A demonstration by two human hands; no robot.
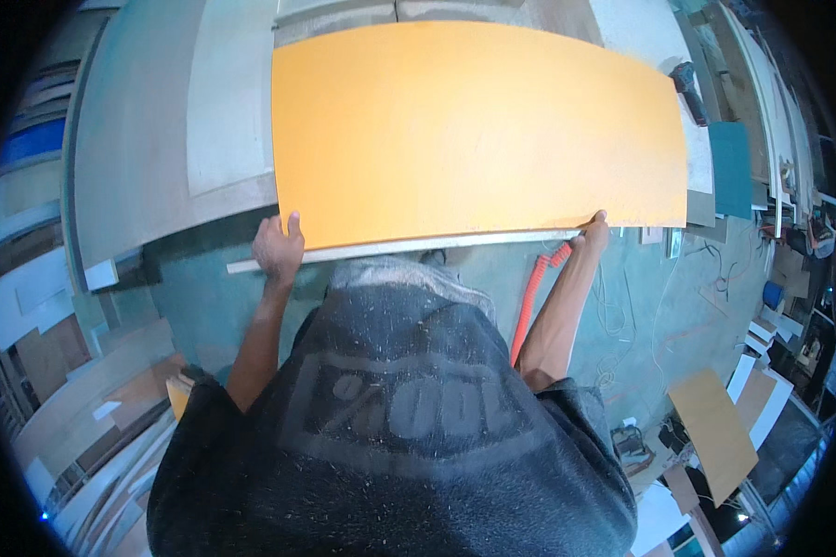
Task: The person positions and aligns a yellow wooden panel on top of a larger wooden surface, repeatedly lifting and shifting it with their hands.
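Note:
A large orange-yellow rectangular panel [474, 130] lies over the worktable in front of me, its long near edge towards my body. My left hand [279, 249] is closed on the panel's near left corner, thumb raised along the edge and the other fingers partly hidden. Towards the near right corner, my right hand [593, 232] grips the same edge, its thumb on top and its fingers mostly out of sight underneath. A pale narrow strip [409, 249] runs just below the near edge and sticks out past my left hand. Beside my right forearm hangs a red coiled hose [536, 288].
A dark tool [689, 93] rests by the panel's far right corner. Pale boards [130, 139] lie to the left. Cables [655, 316] trail over the green floor at right, near a leaning yellow-brown board [713, 432]. Stacked offcuts [42, 297] line the left side.

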